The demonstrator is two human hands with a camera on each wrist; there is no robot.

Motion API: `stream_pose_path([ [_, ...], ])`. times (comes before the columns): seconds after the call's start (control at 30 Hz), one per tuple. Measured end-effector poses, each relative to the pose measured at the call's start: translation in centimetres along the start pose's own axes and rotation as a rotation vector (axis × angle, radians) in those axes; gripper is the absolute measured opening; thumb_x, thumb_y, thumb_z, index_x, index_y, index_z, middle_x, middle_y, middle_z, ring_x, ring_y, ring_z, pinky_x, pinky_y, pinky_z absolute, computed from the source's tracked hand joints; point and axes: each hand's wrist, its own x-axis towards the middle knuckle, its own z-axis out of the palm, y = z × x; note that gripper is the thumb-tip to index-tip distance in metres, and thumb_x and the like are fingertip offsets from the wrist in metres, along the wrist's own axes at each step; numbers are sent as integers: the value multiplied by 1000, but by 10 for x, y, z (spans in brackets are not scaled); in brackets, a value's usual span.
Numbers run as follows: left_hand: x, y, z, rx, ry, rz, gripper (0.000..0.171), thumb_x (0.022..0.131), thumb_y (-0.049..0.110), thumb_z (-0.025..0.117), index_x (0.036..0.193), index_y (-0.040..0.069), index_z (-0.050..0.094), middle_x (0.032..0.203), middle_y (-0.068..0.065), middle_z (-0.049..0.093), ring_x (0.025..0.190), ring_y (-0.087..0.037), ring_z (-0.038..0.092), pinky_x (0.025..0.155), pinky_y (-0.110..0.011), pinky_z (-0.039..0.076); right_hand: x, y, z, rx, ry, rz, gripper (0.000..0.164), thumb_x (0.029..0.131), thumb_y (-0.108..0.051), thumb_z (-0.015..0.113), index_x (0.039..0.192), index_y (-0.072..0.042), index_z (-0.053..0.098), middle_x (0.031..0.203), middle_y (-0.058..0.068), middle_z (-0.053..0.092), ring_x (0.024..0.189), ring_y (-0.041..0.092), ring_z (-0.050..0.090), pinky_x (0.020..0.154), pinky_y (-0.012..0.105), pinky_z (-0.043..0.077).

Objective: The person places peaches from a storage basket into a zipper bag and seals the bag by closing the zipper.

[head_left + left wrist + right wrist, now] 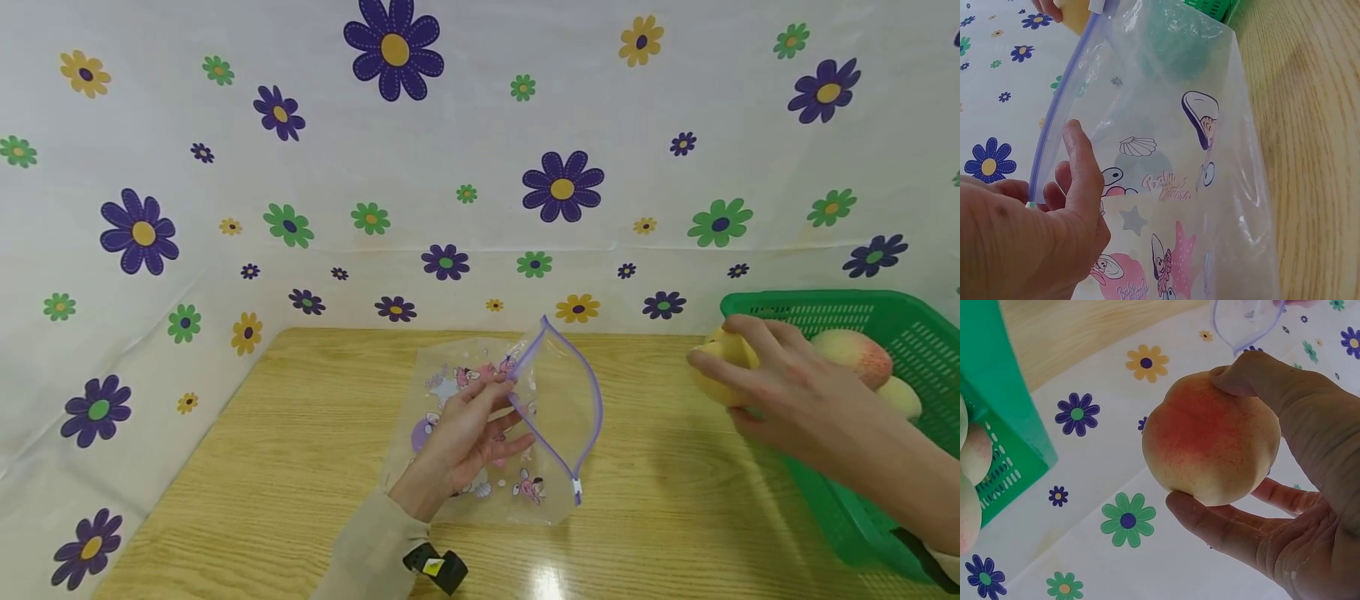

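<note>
A clear zip bag (555, 400) with a purple zip edge, a white slider and pink cartoon prints has its mouth spread wide above the table. My left hand (472, 433) pinches the near side of that purple edge between thumb and finger, as the left wrist view (1054, 225) also shows. In my right hand (795, 383) is a peach (1210, 437), yellowish with a red blush, gripped between thumb and fingers. It is held in the air left of the green basket (832, 517), apart from the bag.
Inside the basket at the right lie more peaches (855, 357). The wooden table (300, 433) reaches back to a white flowered cloth (465, 225) that hangs behind and along the left. A black wrist strap (438, 568) sits on my left sleeve.
</note>
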Motion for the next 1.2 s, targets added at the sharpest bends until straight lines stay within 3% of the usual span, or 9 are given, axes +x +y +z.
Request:
stream_pose_path([
  [0.17,0,0,0,16,-2,-5,17,105,24,56,119,14,57,106,-2,58,96,-15,63,79,-39,65,4,-5,1,7,-11,3,72,61,-14,96,123,-24,61,122,26,57,91,46,61,58,50,59],
  [0.5,-2,0,1,69,6,-18,24,106,25,56,124,9,57,106,-3,60,97,-16,66,79,-37,64,11,-14,4,57,20,-4,72,59,-9,97,121,-24,64,120,23,56,85,43,61,44,34,52],
  [0.63,-2,-1,2,120,7,-21,27,108,25,52,125,5,59,103,-2,61,95,-14,66,82,-37,64,14,-15,5,67,29,-20,73,58,-9,97,120,-23,63,119,24,55,82,41,60,44,35,52],
  [0.87,-1,0,3,123,-63,-43,19,110,22,47,104,8,58,92,1,61,84,-11,62,80,-37,63,17,-21,3,86,2,-35,70,62,-9,96,121,-23,62,122,24,56,85,41,61,57,47,57],
  [0.93,-2,0,3,111,-81,-52,15,110,20,45,108,9,56,95,1,60,86,-12,62,79,-39,63,17,-23,3,84,-4,-43,70,63,-10,96,121,-24,61,122,24,56,90,40,61,61,48,58],
  [1.03,-2,1,4,92,-91,-71,13,110,17,45,118,11,53,101,1,57,90,-13,64,79,-42,64,18,-25,4,86,16,-63,70,63,-9,95,121,-24,60,121,22,56,98,39,59,55,40,56],
  [1.2,-3,1,5,116,-80,-85,26,107,16,51,132,11,53,108,0,57,96,-15,65,80,-46,64,19,-29,7,96,24,-67,68,63,-8,94,120,-25,62,123,21,55,104,39,57,43,27,46],
])
